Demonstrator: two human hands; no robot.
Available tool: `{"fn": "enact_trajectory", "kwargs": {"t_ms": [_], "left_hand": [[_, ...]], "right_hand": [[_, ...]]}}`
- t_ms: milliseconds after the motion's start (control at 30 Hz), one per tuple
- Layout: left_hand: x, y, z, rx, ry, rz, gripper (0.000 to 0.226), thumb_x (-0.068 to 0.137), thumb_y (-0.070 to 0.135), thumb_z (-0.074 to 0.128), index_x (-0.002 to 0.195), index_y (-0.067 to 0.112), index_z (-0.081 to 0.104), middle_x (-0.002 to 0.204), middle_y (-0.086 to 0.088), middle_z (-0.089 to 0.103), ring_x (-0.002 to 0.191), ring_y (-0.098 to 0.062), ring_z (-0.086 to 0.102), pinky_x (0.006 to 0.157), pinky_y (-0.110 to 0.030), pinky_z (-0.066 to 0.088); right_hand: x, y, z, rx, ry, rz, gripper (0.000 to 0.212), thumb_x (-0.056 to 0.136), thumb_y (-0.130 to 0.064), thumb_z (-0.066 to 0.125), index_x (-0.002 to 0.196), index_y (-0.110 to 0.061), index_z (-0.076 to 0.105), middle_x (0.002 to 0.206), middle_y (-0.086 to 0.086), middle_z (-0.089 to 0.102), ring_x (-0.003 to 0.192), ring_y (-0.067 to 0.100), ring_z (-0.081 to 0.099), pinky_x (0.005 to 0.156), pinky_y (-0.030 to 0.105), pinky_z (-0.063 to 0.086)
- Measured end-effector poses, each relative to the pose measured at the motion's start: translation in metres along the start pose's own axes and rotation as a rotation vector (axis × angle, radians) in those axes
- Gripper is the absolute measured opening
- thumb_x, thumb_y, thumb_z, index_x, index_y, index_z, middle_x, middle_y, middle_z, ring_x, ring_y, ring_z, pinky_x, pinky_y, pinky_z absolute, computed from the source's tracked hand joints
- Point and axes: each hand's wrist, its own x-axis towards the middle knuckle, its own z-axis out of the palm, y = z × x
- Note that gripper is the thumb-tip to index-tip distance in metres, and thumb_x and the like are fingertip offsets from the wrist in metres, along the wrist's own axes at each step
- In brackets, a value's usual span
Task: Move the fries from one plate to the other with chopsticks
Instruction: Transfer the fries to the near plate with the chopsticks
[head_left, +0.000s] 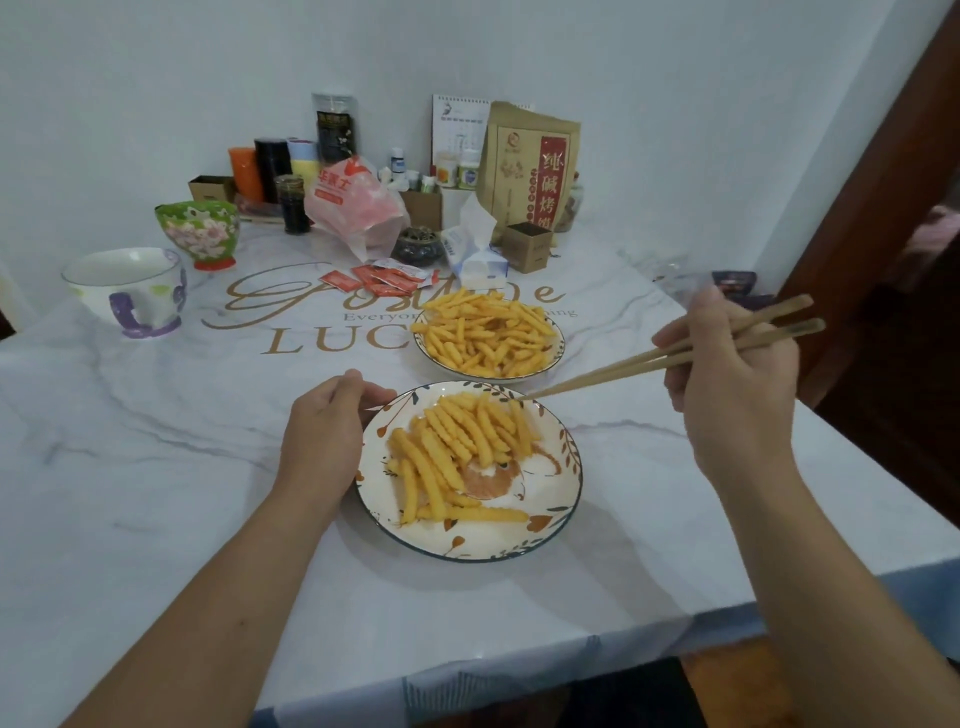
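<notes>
Over the near plate (558, 499), chopsticks (649, 358) point seemingly down-left.

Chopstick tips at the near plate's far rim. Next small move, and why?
Probably close the chopsticks on one of the fries under the tips: the right hand holds them over the near plate, nothing looks pinched yet, and the left hand steadies the rim.

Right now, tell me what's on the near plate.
Crinkle fries lie piled on the near plate, with the chopsticks' tips touching the pile. A painted pattern shows on bare parts; under the fries it is hidden.
</notes>
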Motion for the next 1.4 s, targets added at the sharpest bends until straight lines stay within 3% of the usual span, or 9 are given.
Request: {"fn": "enact_trajectory", "kwargs": {"t_ms": [100,267,367,567,733,900,1000,1167,1400], "left_hand": [[0.000,0.000,0.000,0.006,-0.005,0.002,0.046,0.107,0.035,0.043,0.084,0.015,0.077,0.091,0.006,0.082,0.094,-0.020,0.076,0.099,-0.054,0.056],[0.007,-0.004,0.002,-0.002,0.001,0.014,0.045,0.108,0.034,0.044,0.083,0.014,0.077,0.090,0.005,0.082,0.094,-0.020,0.076,0.099,-0.052,0.056],[0.011,-0.007,0.001,-0.011,0.006,0.018,0.046,0.108,0.034,0.044,0.083,0.014,0.077,0.091,0.004,0.082,0.094,-0.022,0.076,0.099,-0.053,0.056],[0.013,-0.009,0.001,-0.009,0.009,0.017,0.047,0.109,0.034,0.044,0.083,0.014,0.077,0.091,0.005,0.082,0.093,-0.022,0.077,0.098,-0.054,0.057],[0.012,-0.007,0.002,0.011,0.022,0.022,0.047,0.110,0.033,0.043,0.083,0.015,0.078,0.089,0.007,0.082,0.091,-0.018,0.076,0.096,-0.049,0.058],[0.012,-0.007,0.001,0.013,0.020,0.014,0.047,0.110,0.034,0.043,0.083,0.016,0.078,0.088,0.007,0.082,0.091,-0.017,0.076,0.096,-0.048,0.058],[0.011,-0.006,0.001,0.020,0.021,0.011,0.047,0.110,0.035,0.043,0.084,0.017,0.078,0.090,0.007,0.082,0.093,-0.017,0.076,0.097,-0.049,0.057],[0.012,-0.007,0.002,0.015,0.024,0.002,0.047,0.110,0.036,0.043,0.083,0.018,0.078,0.091,0.007,0.082,0.094,-0.019,0.076,0.098,-0.051,0.057],[0.010,-0.006,0.001,-0.001,0.015,0.005,0.047,0.109,0.034,0.044,0.083,0.015,0.078,0.091,0.006,0.082,0.094,-0.020,0.076,0.098,-0.051,0.057]], "right_hand": [[0.020,-0.006,0.004,0.067,0.052,0.001,0.049,0.109,-0.028,0.048,0.068,-0.006,0.065,0.045,-0.004,0.049,0.040,0.010,0.043,0.040,0.023,0.034],[0.054,0.009,0.037,-0.067,-0.204,0.028,0.046,0.109,-0.035,0.048,0.078,-0.009,0.070,0.054,-0.002,0.056,0.048,0.012,0.051,0.045,0.024,0.041],[0.063,0.020,0.063,-0.101,-0.263,0.037,0.044,0.107,-0.037,0.052,0.079,-0.009,0.070,0.056,0.001,0.058,0.048,0.014,0.053,0.045,0.023,0.043],[0.075,0.035,0.110,-0.162,-0.167,0.054,0.049,0.104,-0.045,0.054,0.069,-0.015,0.069,0.056,0.001,0.062,0.047,0.015,0.056,0.052,0.035,0.050],[0.077,0.044,0.123,-0.187,-0.107,0.101,0.056,0.106,-0.049,0.045,0.067,-0.016,0.068,0.066,0.004,0.067,0.063,0.023,0.064,0.067,0.050,0.058],[0.080,0.036,0.103,-0.048,-0.015,0.104,0.059,0.108,-0.045,0.042,0.063,-0.015,0.064,0.053,-0.002,0.058,0.050,0.013,0.055,0.052,0.033,0.046],[0.083,0.018,0.080,-0.011,-0.074,0.148,0.059,0.110,-0.041,0.041,0.064,-0.010,0.063,0.042,-0.003,0.050,0.040,0.011,0.046,0.042,0.023,0.037],[0.079,-0.007,0.055,-0.102,-0.397,0.209,0.056,0.107,-0.038,0.050,0.065,-0.005,0.066,0.047,0.004,0.046,0.043,0.015,0.041,0.043,0.025,0.032],[0.085,-0.002,0.077,-0.045,-0.295,0.101,0.046,0.108,-0.026,0.048,0.071,-0.005,0.066,0.049,-0.003,0.054,0.044,0.010,0.045,0.043,0.021,0.036]]}}
